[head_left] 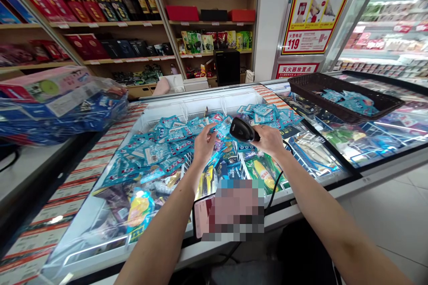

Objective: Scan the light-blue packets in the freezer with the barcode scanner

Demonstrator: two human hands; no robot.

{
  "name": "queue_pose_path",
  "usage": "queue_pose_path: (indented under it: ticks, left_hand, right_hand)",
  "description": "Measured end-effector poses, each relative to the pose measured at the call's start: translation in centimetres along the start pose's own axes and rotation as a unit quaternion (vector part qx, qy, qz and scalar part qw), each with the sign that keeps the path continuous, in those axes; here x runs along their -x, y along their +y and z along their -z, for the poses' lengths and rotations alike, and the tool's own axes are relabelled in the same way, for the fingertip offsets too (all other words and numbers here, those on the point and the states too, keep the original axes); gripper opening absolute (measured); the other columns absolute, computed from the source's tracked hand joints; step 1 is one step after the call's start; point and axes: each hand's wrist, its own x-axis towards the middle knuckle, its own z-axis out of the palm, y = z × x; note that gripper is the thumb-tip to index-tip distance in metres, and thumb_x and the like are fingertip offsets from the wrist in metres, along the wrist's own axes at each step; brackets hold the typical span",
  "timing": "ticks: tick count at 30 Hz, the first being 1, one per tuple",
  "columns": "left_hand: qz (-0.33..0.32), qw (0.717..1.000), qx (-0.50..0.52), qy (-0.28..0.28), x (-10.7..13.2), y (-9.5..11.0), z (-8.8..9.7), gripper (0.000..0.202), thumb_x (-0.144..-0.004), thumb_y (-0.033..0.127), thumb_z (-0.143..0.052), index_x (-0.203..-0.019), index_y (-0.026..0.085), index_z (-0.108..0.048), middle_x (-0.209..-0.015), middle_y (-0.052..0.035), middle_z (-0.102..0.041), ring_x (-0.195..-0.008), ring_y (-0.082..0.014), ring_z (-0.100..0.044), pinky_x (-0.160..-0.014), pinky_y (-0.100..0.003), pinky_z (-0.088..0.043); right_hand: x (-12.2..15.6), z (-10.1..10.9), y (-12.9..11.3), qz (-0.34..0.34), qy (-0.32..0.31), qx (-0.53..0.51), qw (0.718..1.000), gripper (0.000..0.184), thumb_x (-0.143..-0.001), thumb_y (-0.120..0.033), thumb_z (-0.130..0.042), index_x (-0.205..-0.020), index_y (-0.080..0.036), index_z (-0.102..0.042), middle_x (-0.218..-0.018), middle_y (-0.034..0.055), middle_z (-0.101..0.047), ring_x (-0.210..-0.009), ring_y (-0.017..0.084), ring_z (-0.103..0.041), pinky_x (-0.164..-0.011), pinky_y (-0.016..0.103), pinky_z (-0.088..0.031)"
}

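Note:
A black handheld barcode scanner (pixel 243 130) is gripped in my right hand (pixel 270 139), its head turned toward the left. My left hand (pixel 204 144) has its thumb and index finger at the edge of a small blue packet (pixel 223 128) that shows a white barcode label. That packet is right by the scanner's head. Many similar blue packets (pixel 167 140) lie heaped on the glass top of a chest freezer (pixel 197 103), to the left of and beyond my hands. A black cable (pixel 275 192) hangs below my right hand.
A phone (pixel 202 219), partly pixelated, rests at the freezer's near edge. At right, a brown basket (pixel 344 113) holds more blue packets. Plastic-wrapped boxes (pixel 63 102) stand at left. Wrapped frozen goods (pixel 264 171) show through the glass. Shelves (pixel 210 22) line the back.

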Motion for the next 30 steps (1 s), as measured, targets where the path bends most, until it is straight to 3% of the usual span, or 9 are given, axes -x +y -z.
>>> queue_pose_path:
  ticks: [5,11,23,27,30]
  left_hand:
    - [0.01,0.997,0.013,0.072,-0.2,-0.79,0.01,0.036,-0.085,0.038,-0.041,-0.118,0.023,-0.048,-0.073,-0.0006,-0.066,-0.063,-0.0147,-0.062,-0.065,-0.028,-0.048]
    - [-0.002,0.997,0.031,0.07,-0.19,-0.97,-0.04,0.036,-0.085,0.037,-0.043,-0.118,0.025,-0.049,-0.069,0.0004,-0.066,-0.06,-0.0152,-0.063,-0.064,-0.029,-0.051]
    - [-0.022,0.997,-0.013,0.068,-0.1,-0.89,-0.19,0.035,-0.087,0.036,-0.04,-0.119,0.027,-0.048,-0.072,0.0007,-0.066,-0.064,-0.0149,-0.063,-0.067,-0.029,-0.049]
    - [-0.04,0.995,-0.052,0.081,-0.15,-0.81,0.03,0.038,-0.087,0.034,-0.039,-0.123,0.024,-0.045,-0.073,-0.0007,-0.063,-0.063,-0.014,-0.061,-0.065,-0.028,-0.048]
    - [-0.064,0.981,-0.125,0.136,-0.27,-0.84,0.29,0.038,-0.087,0.031,-0.04,-0.122,0.021,-0.047,-0.083,-0.0037,-0.06,-0.071,-0.0153,-0.059,-0.071,-0.03,-0.047]
  right_hand:
    - [0.05,-0.05,-0.03,0.014,0.018,-0.007,1.0,0.033,-0.077,-0.043,-0.051,-0.099,-0.02,-0.06,-0.083,0.0046,-0.065,-0.078,0.018,-0.057,-0.061,0.025,-0.031]
    - [0.13,0.01,-0.19,0.029,0.044,-0.013,0.999,0.03,-0.077,-0.041,-0.052,-0.098,-0.02,-0.059,-0.082,0.0037,-0.064,-0.076,0.018,-0.057,-0.06,0.025,-0.031]
    - [0.11,-0.03,-0.27,0.032,0.033,-0.021,0.999,0.031,-0.077,-0.04,-0.051,-0.097,-0.018,-0.06,-0.084,0.0052,-0.065,-0.077,0.018,-0.056,-0.061,0.024,-0.031]
    - [0.08,0.18,-0.22,0.006,0.032,-0.013,0.999,0.03,-0.077,-0.039,-0.051,-0.098,-0.019,-0.059,-0.085,0.0044,-0.065,-0.079,0.018,-0.057,-0.062,0.024,-0.031]
    - [0.0,0.35,0.11,-0.042,0.039,0.003,0.998,0.029,-0.076,-0.038,-0.052,-0.098,-0.02,-0.059,-0.086,0.0041,-0.065,-0.08,0.018,-0.058,-0.062,0.025,-0.032]
